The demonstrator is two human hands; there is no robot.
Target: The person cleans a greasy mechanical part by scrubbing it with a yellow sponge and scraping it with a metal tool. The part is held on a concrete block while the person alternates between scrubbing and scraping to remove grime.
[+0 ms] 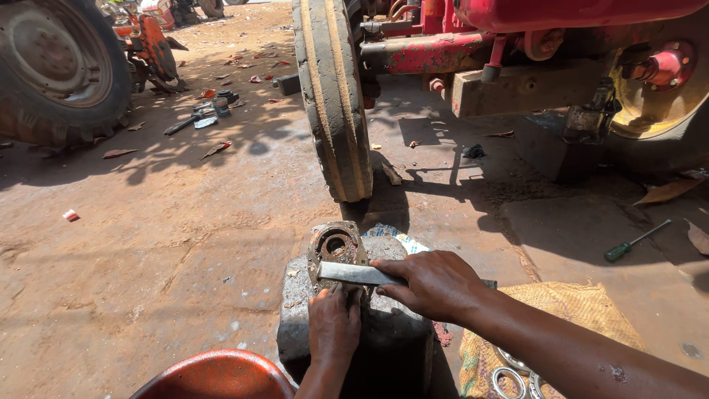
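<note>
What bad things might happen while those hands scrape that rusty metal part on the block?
The right hand drags a flat metal blade across the rusty housing, and the left hand grips the part just below it. A slip might cut those fingers.

The housing only rests on the stone block, so hard pushing might tip it off.

Bearing rings lie loose on the sack beside the dusty ground, so grit may get on them.
</note>
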